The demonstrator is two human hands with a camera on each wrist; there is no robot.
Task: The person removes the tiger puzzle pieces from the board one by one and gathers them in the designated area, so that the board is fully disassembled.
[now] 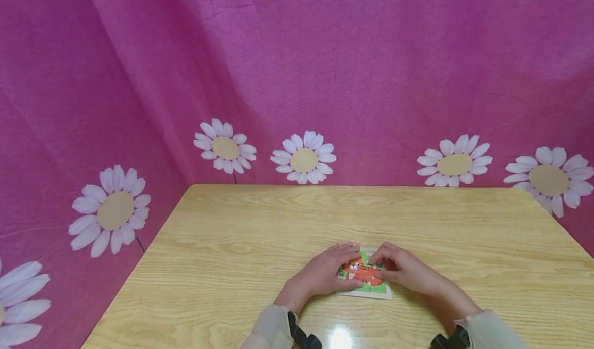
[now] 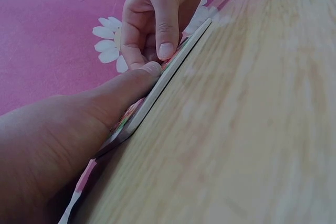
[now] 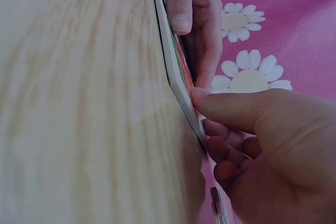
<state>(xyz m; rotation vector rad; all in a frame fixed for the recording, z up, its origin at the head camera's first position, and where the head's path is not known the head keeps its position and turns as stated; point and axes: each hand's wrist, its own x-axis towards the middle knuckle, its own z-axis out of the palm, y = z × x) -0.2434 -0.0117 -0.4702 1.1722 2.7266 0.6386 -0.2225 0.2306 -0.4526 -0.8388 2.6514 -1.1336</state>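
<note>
A small tiger jigsaw puzzle (image 1: 366,276) in a pale frame (image 1: 381,295) lies on the wooden table, orange on green. My left hand (image 1: 326,269) rests over its left side, the fingers along the upper edge and the thumb (image 2: 139,80) laid on the lower part. From the right, my right hand (image 1: 408,270) bends over the puzzle, thumb and index fingertips down at its right side, pinching a puzzle piece there. Its thumb (image 3: 226,106) touches the picture's surface in the right wrist view, while the other fingers curl behind. The fingers hide the puzzle's upper left and right parts.
The light wooden table (image 1: 260,225) stretches around the puzzle on all sides. Behind and to the left hangs a magenta cloth (image 1: 352,81) with large white daisies. Each wrist carries a black strap with a camera (image 1: 306,336) over a beige sleeve (image 1: 269,331).
</note>
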